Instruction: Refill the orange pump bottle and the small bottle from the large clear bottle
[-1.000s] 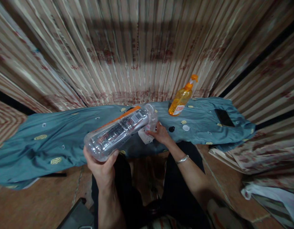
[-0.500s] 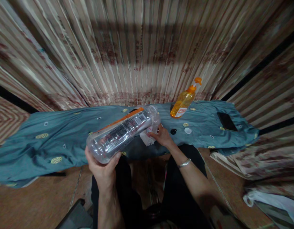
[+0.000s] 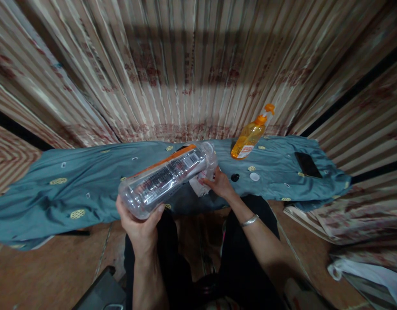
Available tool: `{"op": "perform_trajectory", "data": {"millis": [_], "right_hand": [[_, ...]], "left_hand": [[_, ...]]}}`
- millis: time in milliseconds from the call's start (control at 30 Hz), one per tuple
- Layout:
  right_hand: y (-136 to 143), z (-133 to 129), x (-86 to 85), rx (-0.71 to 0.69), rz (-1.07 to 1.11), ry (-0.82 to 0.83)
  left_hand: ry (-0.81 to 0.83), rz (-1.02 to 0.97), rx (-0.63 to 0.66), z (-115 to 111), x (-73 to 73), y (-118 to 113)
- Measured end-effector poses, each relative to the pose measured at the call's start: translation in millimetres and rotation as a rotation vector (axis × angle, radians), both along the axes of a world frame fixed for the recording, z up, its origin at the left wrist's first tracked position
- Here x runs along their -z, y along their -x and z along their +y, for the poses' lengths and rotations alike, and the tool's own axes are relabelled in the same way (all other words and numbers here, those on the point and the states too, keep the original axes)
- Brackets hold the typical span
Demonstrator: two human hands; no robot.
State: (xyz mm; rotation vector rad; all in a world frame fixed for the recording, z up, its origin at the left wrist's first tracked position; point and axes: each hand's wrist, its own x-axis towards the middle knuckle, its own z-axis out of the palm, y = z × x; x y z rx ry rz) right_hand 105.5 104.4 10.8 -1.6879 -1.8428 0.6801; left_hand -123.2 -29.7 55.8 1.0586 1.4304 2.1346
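A large clear plastic bottle (image 3: 167, 176) with a printed label and an orange stripe is tilted above the cloth, its neck end up to the right. My left hand (image 3: 138, 226) is closed round its base. In my right hand (image 3: 219, 184) is a crumpled white cloth (image 3: 197, 186) with faint reddish marks, pressed at the underside of the bottle near its neck end. Some of the right fingers are hidden behind the bottle and the cloth. Just right of that hand lie a small black cap (image 3: 235, 177) and a white round disc (image 3: 254, 176).
An orange pump bottle (image 3: 247, 141) stands toward the back of the long bench, which is covered by a teal cloth (image 3: 98, 172). A dark phone (image 3: 308, 165) lies at the right end. Patterned curtains (image 3: 188, 64) hang close behind. A dark grey object (image 3: 100, 292) is on the floor at lower left.
The view has shifted very slightly. Both hands keep their hold, and the bottle stays almost in the same place and tilt.
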Motion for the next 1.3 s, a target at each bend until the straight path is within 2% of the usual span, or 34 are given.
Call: {"op": "perform_trajectory", "data": {"millis": [300, 567, 967, 1300], "right_hand": [[-3.3, 2.2, 8.8, -0.011, 0.038, -0.038], [-3.3, 2.6, 10.1, -0.005, 0.032, -0.045], [-0.9, 0.8, 4.2, 0.007, 0.035, -0.035], [-2.4, 1.5, 5.8, -0.008, 0.043, -0.051]], "left_hand": [[0.007, -0.004, 0.011, -0.1, 5.3, 1.3], [-0.002, -0.007, 0.008, 0.2, 2.0, -0.6], [0.015, 0.001, 0.013, 0.1, -0.5, -1.5], [0.005, -0.003, 0.012, 0.5, -1.4, -1.4]]}}
